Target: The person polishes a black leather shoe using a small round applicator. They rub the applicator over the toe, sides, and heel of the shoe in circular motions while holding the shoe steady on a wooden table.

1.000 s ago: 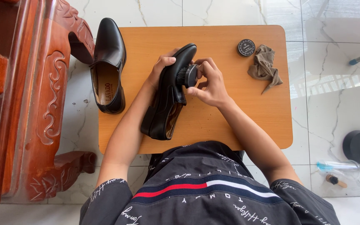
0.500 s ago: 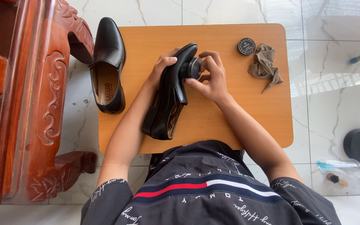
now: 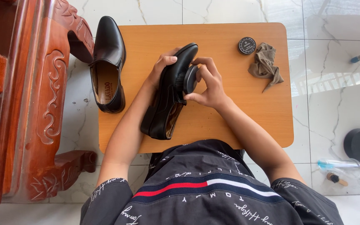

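Head view: right hand (image 3: 208, 83) is pinching a small brush (image 3: 189, 79), now sliding slightly along the black shoe (image 3: 169, 93); left hand (image 3: 162, 66) is gripping its toe.

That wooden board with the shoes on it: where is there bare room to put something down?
The board is bare along its far edge, between the second shoe and the round tin. It is also bare at the near right corner, below the crumpled cloth. The middle is crowded: the left hand and right hand hold a black shoe and a brush.
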